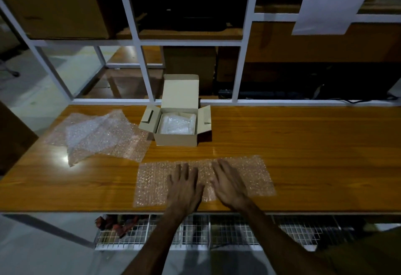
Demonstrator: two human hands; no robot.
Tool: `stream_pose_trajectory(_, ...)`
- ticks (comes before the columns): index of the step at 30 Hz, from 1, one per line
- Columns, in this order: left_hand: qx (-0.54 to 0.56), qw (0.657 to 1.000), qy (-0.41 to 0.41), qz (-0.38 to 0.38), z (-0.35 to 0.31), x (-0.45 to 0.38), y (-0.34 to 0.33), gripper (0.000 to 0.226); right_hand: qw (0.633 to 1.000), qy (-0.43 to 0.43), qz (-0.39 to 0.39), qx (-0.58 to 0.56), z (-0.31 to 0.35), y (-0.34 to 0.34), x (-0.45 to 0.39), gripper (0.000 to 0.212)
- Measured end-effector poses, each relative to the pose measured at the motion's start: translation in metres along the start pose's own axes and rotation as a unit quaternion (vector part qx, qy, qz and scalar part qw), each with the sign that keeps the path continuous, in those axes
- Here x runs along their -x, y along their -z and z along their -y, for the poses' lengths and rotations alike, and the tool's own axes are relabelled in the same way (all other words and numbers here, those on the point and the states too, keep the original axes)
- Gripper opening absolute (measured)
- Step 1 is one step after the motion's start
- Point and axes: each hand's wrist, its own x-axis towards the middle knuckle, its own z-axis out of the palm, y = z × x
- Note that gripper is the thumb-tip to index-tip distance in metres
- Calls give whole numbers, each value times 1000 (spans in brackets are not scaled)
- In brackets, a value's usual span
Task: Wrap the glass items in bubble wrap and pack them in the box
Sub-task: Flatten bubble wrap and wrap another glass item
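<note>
Bubble wrap sheet (152, 185) lies flat before the box (176, 131); left hand (184, 188) and right hand (227, 185) press open-palmed. Best smoothed fully first.

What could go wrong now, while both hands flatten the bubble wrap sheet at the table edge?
The clear bubble wrap sheet reaches the near edge of the brown wooden table, so it may slide off under the left hand and right hand. The small open cardboard box already holds a wrapped bundle; another item may fit tightly. No unwrapped glass is visible.
</note>
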Motion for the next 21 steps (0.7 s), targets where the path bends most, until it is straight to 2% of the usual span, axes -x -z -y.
stream_pose_trajectory(2,14,1000,19,20,12,-2,-8,72,998,-3,60,14,2,-8,0,62)
stream_pose_trajectory(4,10,999,31,13,28,1,-12,77,995,-17,86,37,-10,-14,2,68)
stream_pose_trajectory(13,-6,991,129,-32,94,16,-2,91,991,-119,14,57,-99,-5,15,85)
stream_pose_trajectory(19,31,984,171,-28,104,26,2,89,992,-122,23,38,-108,4,16,81)
stream_pose_trajectory(21,40,978,189,-73,101,32,4,82,993,-119,-11,18,-106,5,20,77)
